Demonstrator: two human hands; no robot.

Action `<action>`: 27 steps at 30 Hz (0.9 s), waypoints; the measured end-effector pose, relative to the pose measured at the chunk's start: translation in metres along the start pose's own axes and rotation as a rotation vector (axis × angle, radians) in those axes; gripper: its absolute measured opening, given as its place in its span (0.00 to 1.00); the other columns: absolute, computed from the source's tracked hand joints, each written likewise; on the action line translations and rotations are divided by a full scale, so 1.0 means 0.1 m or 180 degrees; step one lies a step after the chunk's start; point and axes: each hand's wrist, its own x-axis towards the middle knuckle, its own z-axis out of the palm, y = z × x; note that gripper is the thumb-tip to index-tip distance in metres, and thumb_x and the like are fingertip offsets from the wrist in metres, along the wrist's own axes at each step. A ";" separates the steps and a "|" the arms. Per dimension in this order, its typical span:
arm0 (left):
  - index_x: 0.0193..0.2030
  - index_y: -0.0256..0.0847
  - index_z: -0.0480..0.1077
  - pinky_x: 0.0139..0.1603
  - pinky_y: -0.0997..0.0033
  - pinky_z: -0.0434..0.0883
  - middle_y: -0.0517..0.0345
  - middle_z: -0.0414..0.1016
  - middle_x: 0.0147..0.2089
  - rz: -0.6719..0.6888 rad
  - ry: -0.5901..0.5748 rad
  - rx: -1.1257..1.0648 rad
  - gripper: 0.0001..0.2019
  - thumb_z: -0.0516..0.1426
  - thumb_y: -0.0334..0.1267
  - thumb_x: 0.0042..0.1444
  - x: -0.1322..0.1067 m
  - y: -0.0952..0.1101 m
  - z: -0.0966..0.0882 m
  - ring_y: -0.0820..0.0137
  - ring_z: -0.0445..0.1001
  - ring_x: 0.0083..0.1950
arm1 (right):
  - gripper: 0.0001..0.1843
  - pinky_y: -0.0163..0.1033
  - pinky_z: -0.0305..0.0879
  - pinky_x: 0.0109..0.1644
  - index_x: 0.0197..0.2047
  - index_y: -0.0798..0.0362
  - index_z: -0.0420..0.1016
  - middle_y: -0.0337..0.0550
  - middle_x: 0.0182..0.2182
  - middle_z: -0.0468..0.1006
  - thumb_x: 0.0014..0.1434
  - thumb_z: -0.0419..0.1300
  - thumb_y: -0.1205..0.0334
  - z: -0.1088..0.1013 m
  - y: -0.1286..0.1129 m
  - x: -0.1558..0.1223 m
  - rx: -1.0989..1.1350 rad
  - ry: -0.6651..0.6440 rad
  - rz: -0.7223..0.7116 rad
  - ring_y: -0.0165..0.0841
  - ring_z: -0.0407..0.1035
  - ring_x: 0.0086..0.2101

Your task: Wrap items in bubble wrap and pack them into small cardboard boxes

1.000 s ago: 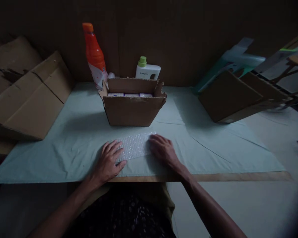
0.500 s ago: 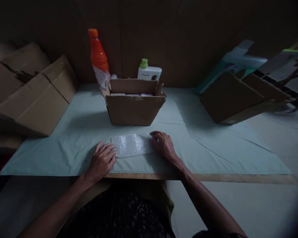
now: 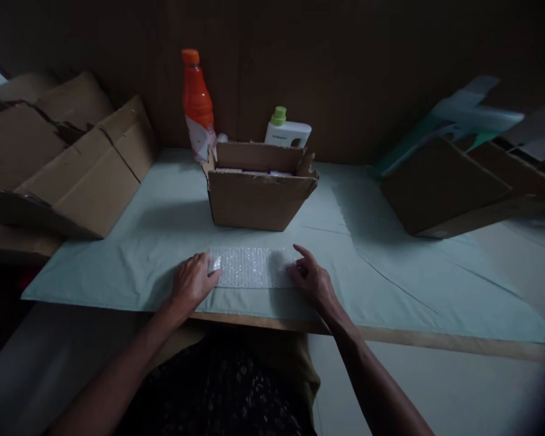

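A flat strip of clear bubble wrap (image 3: 249, 267) lies across the cloth near the table's front edge. At its left end my left hand (image 3: 191, 281) is closed, the thumb over the strip and the fingers curled along the edge. My right hand (image 3: 315, 281) pinches the right end between curled fingers, its index finger raised and pointing outward. Just beyond the strip stands an open cardboard box (image 3: 257, 203), with the tops of several white and purple packs (image 3: 254, 173) showing inside.
Behind the box stand an orange bottle (image 3: 198, 100) and a white bottle with a green cap (image 3: 288, 132). Larger cardboard boxes (image 3: 95, 181) fill the left side. At right, a tilted carton (image 3: 445, 188) stands beside a teal bottle (image 3: 454, 118). Pale green cloth (image 3: 154, 212) covers the table.
My view has shifted slightly left. The bubble wrap lies straighter, my left hand has turned from resting flat to closing on its end, and my right index finger has lifted.
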 end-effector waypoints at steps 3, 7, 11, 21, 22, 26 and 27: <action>0.28 0.44 0.70 0.39 0.67 0.70 0.55 0.77 0.32 0.0216 0.0071 0.0033 0.05 0.57 0.33 0.54 0.06 0.13 0.07 0.62 0.77 0.37 | 0.30 0.35 0.66 0.30 0.66 0.51 0.68 0.36 0.27 0.78 0.60 0.56 0.59 0.00 0.03 -0.06 -0.0224 -0.0042 -0.0259 0.32 0.71 0.25; 0.36 0.42 0.72 0.35 0.71 0.70 0.59 0.76 0.30 0.0197 0.0205 -0.0636 0.04 0.56 0.33 0.57 0.00 0.21 0.07 0.68 0.76 0.33 | 0.23 0.38 0.70 0.32 0.59 0.50 0.75 0.38 0.28 0.79 0.62 0.55 0.59 -0.07 0.03 -0.12 -0.0264 -0.0079 -0.0544 0.34 0.73 0.27; 0.65 0.40 0.64 0.33 0.76 0.71 0.67 0.74 0.28 0.0596 0.0819 -0.1525 0.24 0.56 0.37 0.62 -0.06 0.27 -0.30 0.74 0.73 0.27 | 0.13 0.38 0.73 0.35 0.47 0.48 0.79 0.42 0.36 0.83 0.67 0.55 0.58 -0.39 -0.20 -0.03 0.0148 0.0066 -0.0828 0.35 0.77 0.33; 0.46 0.41 0.81 0.49 0.69 0.74 0.56 0.84 0.45 0.1308 0.1183 -0.0677 0.15 0.54 0.36 0.61 1.42 0.48 -1.65 0.67 0.80 0.44 | 0.10 0.34 0.67 0.35 0.43 0.51 0.83 0.39 0.34 0.83 0.62 0.61 0.61 -1.34 -1.20 1.57 -0.0321 0.0909 -0.1561 0.29 0.73 0.30; 0.45 0.41 0.82 0.48 0.69 0.74 0.56 0.84 0.44 0.1213 0.0750 -0.0391 0.15 0.54 0.35 0.59 1.60 0.50 -1.68 0.66 0.80 0.44 | 0.10 0.34 0.67 0.34 0.42 0.52 0.84 0.39 0.33 0.83 0.60 0.62 0.62 -1.34 -1.23 1.76 -0.0578 0.0535 -0.1428 0.29 0.73 0.29; 0.39 0.45 0.83 0.41 0.70 0.69 0.56 0.85 0.40 0.1216 -0.0362 0.0701 0.14 0.56 0.31 0.52 2.04 0.61 -1.75 0.63 0.80 0.42 | 0.10 0.33 0.65 0.35 0.39 0.49 0.86 0.39 0.34 0.84 0.55 0.63 0.66 -1.26 -1.40 2.17 -0.2085 -0.1046 -0.0983 0.32 0.76 0.33; 0.38 0.45 0.83 0.39 0.70 0.68 0.56 0.84 0.39 0.1294 -0.0552 0.0909 0.14 0.56 0.30 0.51 2.09 0.65 -1.76 0.62 0.79 0.41 | 0.11 0.34 0.65 0.35 0.38 0.48 0.86 0.40 0.35 0.85 0.55 0.63 0.67 -1.22 -1.46 2.20 -0.2430 -0.1346 -0.0944 0.33 0.77 0.34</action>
